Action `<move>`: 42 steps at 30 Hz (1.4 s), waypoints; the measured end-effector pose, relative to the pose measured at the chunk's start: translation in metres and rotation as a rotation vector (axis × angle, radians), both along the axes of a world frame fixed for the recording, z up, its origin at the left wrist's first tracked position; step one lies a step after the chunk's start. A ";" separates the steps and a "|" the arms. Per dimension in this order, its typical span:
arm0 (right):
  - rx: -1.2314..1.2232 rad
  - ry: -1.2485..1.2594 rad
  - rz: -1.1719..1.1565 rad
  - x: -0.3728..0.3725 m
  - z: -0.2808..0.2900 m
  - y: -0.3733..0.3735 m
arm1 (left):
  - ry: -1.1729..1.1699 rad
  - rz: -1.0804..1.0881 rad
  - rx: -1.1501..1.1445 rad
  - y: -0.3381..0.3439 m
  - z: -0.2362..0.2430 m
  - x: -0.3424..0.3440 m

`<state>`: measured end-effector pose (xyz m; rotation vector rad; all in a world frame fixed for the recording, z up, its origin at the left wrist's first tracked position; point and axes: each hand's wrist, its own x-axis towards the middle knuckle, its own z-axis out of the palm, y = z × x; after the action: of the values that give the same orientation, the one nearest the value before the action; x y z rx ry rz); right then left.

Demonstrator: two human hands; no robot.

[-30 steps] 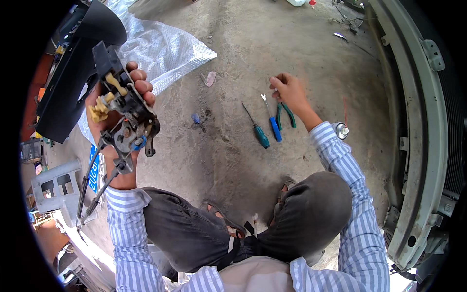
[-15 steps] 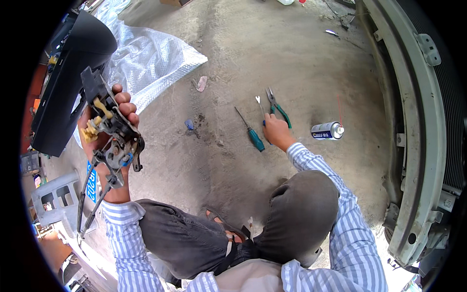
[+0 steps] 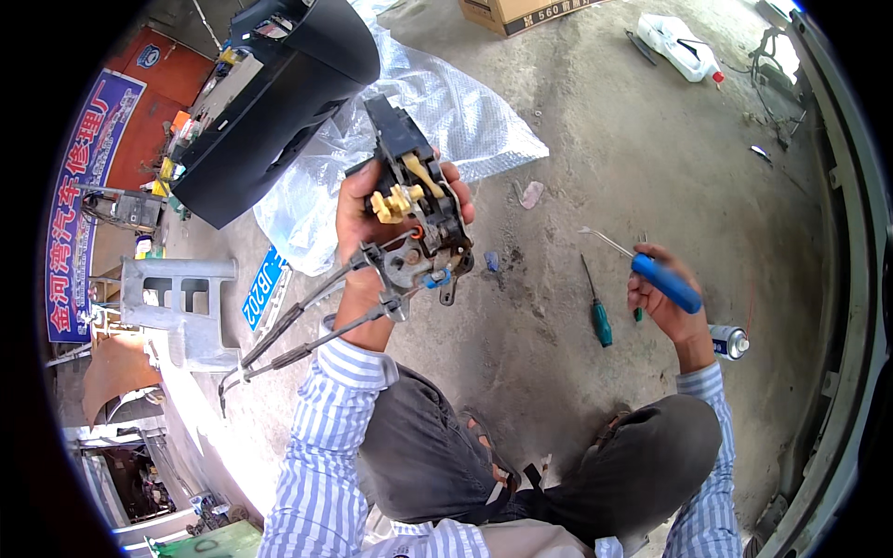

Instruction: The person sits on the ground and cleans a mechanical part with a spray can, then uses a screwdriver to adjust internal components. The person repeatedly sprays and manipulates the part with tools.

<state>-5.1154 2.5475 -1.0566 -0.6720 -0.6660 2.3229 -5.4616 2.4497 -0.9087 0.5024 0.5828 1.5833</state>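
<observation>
My left hand [image 3: 363, 223], left of centre, grips a black and metal latch mechanism [image 3: 414, 251] with yellow plastic parts, a small blue piece and two hanging cables. My right hand [image 3: 668, 302] holds a blue-handled tool [image 3: 663, 279] with a slim forked metal shaft, raised off the floor. Below it lie a teal-handled screwdriver [image 3: 600, 321] and green-handled pliers [image 3: 639, 313], mostly hidden by the hand. A spray can [image 3: 728, 341] with a thin red straw is beside my right wrist.
A black car panel [image 3: 260, 130] rests on bubble wrap [image 3: 470, 130]. At the left are a grey stool [image 3: 195, 339], a blue plate [image 3: 260, 296] and a banner [image 3: 70, 232]. A cardboard box [image 3: 502, 17], a white jug [image 3: 674, 46] and a metal car frame [image 3: 851, 279] surround the floor.
My right hand has picked the blue-handled tool up from the floor. My left hand with the mechanism has moved rightward in view; the view has shifted toward the left.
</observation>
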 end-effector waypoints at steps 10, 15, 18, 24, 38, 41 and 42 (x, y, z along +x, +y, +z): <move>0.584 0.169 -0.031 -0.023 0.125 -0.017 | -0.005 0.018 0.045 -0.003 0.011 0.008; 0.681 0.122 -0.195 -0.031 0.169 -0.049 | -0.137 0.017 0.011 -0.004 0.012 0.005; 0.909 0.080 -0.046 -0.043 0.168 -0.051 | -0.219 -0.019 0.035 -0.003 0.013 0.008; 1.007 0.025 -0.029 -0.051 0.169 -0.054 | -0.190 -0.042 0.084 0.000 0.014 0.013; 1.619 -0.049 -0.194 -0.064 0.171 -0.053 | -0.173 0.048 0.138 -0.001 0.025 0.017; 1.645 -0.034 -0.209 -0.068 0.173 -0.054 | -0.187 0.067 0.124 -0.003 0.025 0.016; 1.651 -0.027 -0.216 -0.068 0.173 -0.055 | -0.193 0.076 0.114 -0.003 0.026 0.016</move>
<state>-5.1838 2.4925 -0.8832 0.0538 -1.9402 0.9140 -5.4458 2.4467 -0.8828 0.4100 0.3698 1.7219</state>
